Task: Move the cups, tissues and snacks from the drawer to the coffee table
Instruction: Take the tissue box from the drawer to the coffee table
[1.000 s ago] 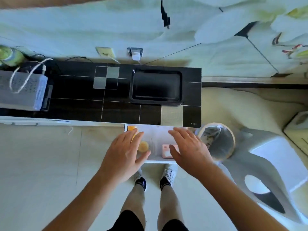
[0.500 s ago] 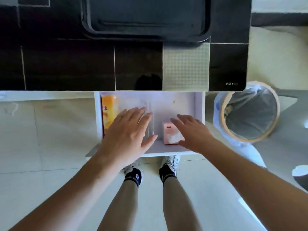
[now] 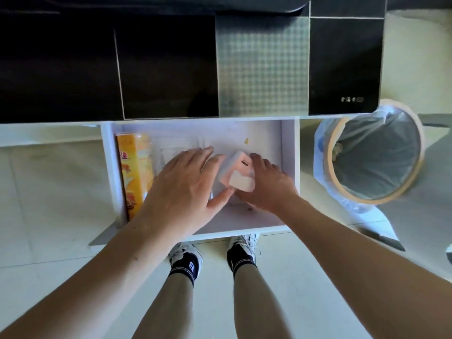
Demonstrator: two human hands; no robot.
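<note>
The white drawer (image 3: 289, 152) is pulled open under the black coffee table top (image 3: 166, 69). A yellow-orange snack can (image 3: 133, 172) lies along the drawer's left wall. A small pink tissue pack (image 3: 236, 172) is tilted up off the drawer floor, with my right hand (image 3: 266, 184) gripping its right side. My left hand (image 3: 186, 189) is spread flat with fingers apart over clear plastic cups (image 3: 168, 152), most of which it hides; its thumb touches the pack's lower left corner.
A round bin with a tan rim and a plastic liner (image 3: 374, 152) stands just right of the drawer. A pale patterned tile (image 3: 261, 67) is set into the table top. My two feet (image 3: 215, 253) stand right below the drawer front.
My head has come closer to the drawer. My right hand has closed on the tissue pack and tipped it up; my left hand has moved further in over the cups.
</note>
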